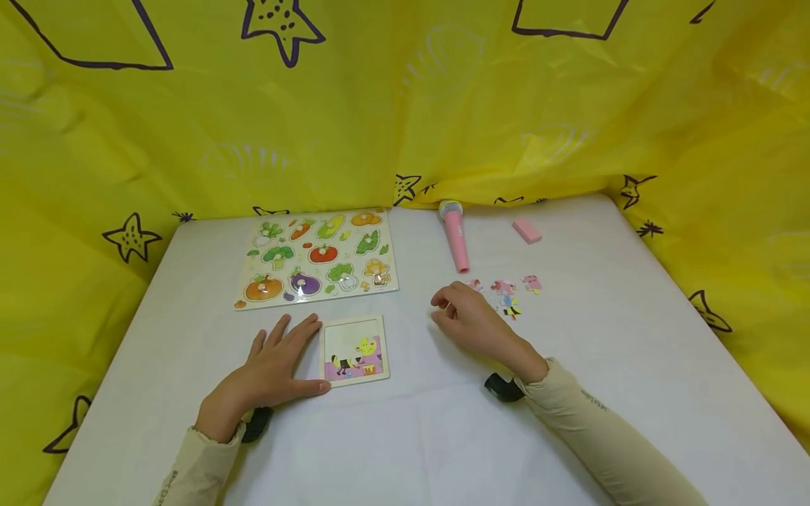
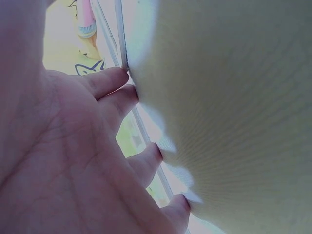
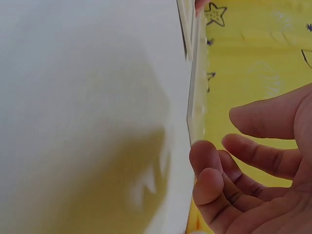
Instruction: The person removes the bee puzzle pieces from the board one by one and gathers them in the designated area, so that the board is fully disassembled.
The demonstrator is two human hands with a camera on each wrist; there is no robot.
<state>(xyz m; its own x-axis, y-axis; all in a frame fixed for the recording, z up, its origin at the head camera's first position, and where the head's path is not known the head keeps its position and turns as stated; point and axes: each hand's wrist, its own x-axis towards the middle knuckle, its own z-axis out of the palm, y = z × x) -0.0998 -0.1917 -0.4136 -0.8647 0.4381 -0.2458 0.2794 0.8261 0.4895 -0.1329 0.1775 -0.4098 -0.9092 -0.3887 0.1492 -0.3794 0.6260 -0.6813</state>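
Observation:
In the head view, a small square puzzle tray [image 1: 386, 351] lies on the white table, with a few joined pieces [image 1: 368, 346] showing a yellow and pink picture along its lower and right part. My left hand [image 1: 268, 372] is spread flat at the tray's left side; index finger and thumb touch its left corners. To the right, my right hand [image 1: 471, 320] hovers with loosely bent fingers. The right wrist view shows nothing between its thumb and fingers [image 3: 261, 119]. Loose jigsaw pieces [image 1: 532, 283] lie just beyond that hand, some partly hidden by it.
A vegetable peg board [image 1: 344, 294] sits behind the puzzle tray. A pink toy microphone [image 1: 457, 242] and a pink block [image 1: 527, 230] lie toward the back of the table. Yellow patterned cloth [image 1: 354, 126] hangs around the table's back and sides.

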